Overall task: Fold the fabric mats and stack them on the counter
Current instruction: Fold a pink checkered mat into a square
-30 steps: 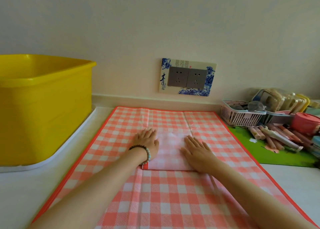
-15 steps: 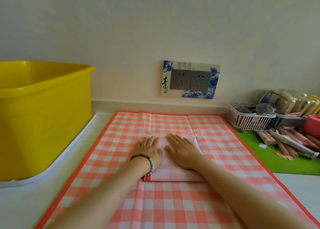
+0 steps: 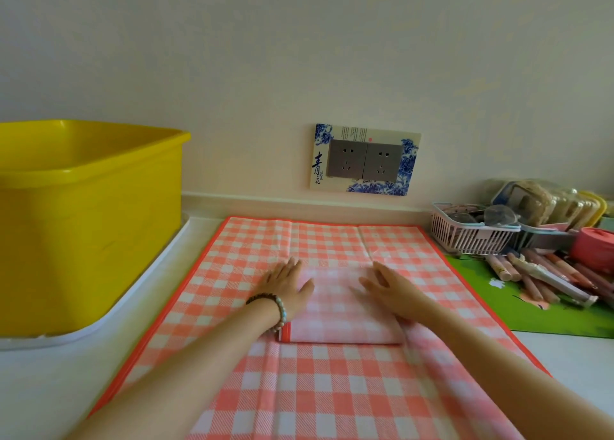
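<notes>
A folded pale pink checked mat lies as a small rectangle on top of a large spread pink-and-white checked mat with an orange border, on the white counter. My left hand, with a beaded bracelet at the wrist, lies flat on the folded mat's left edge. My right hand presses flat on its right part, fingers together and stretched out. Neither hand holds anything.
A large yellow tub stands on a white tray at the left. At the right lie a green mat, a pink basket, several wrapped sticks and a pink container. A wall socket is behind.
My right hand slid from the folded mat's right side toward the middle and back out to the right, smoothing it. The left hand stayed on the left edge.
</notes>
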A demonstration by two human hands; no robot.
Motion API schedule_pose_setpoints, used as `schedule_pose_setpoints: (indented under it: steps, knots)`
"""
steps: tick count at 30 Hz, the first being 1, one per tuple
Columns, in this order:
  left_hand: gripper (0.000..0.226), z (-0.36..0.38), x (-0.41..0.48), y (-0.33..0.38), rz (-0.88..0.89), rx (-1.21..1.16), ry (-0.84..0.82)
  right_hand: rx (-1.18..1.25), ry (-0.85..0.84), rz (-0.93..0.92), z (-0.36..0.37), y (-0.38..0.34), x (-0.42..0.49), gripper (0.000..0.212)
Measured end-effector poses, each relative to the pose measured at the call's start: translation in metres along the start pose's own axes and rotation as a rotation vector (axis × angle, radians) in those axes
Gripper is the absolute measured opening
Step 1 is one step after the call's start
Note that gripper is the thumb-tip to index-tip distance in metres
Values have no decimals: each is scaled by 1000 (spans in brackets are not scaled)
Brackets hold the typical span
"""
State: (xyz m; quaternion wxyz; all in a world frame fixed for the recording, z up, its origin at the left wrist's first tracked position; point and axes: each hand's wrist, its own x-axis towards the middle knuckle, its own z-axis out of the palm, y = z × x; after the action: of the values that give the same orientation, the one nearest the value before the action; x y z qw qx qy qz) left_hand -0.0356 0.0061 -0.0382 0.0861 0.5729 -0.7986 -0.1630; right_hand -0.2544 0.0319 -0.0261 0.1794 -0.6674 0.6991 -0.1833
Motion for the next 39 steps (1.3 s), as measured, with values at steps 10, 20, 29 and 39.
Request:
schedule_pose_setpoints:
  steps: [10, 20, 29, 39]
  knots:
    - [123, -3, -55, -13, 29, 37, -45, 287, -153, 237, -36, 1, -29, 45]
    - [127, 3, -58, -14, 34, 62, -34, 652, -124, 376, -21, -27, -23, 48]
    - [87, -13, -53, 48, -70, -805, 101, 878, 25, 167, -72, -7, -74, 28]
    - [12, 8, -38, 195, 25, -1442, -197, 687, 164, 277, -184, 113, -150, 24]
